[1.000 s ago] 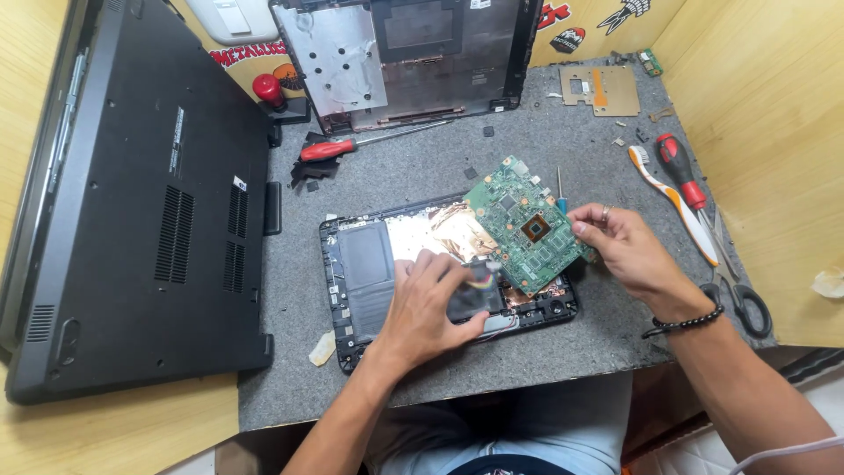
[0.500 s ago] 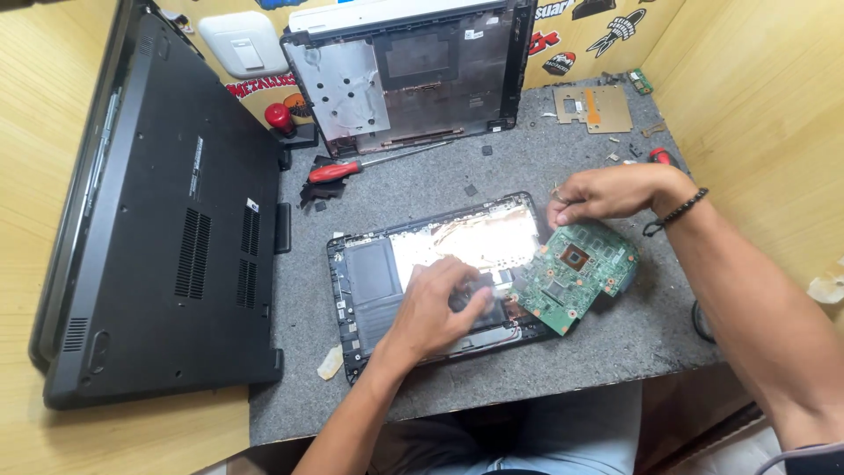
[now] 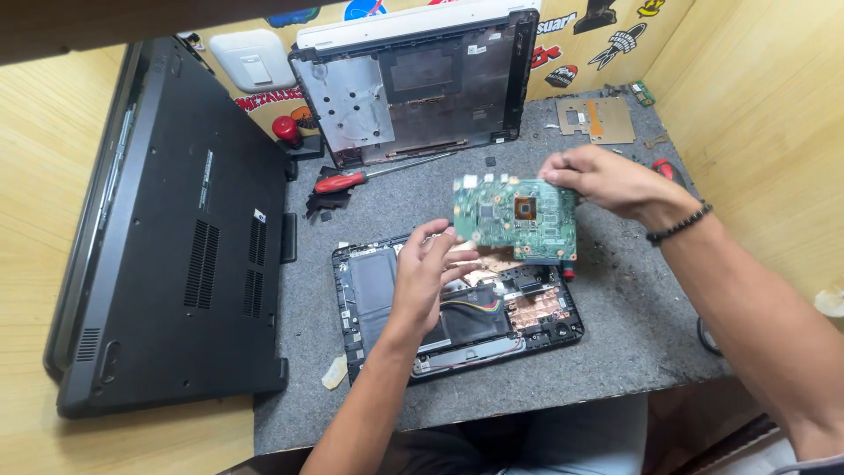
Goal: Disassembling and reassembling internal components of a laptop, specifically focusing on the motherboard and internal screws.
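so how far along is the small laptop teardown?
Done: green circuit board is out, held above the open black laptop base by the right hand, left hand at its edge. Left inside: copper heatsink and wiring still sit in the base.

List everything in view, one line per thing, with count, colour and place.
circuit board: one, green, held up above the opened laptop base.
opened laptop base: one, black with copper parts inside, centre of the mat.
closed laptop: one, black, underside up, left on the wooden bench.
empty laptop shell: one, black and silver, leaning at the back.
screwdriver: one, red handle, on the mat in front of the shell.
metal plate: one, grey with an orange strip, back right of the mat.
work mat: one, grey, under the base.
left hand: over the base, fingertips at the board's lower left corner.
right hand: beaded wristband, pinching the board's top right edge.
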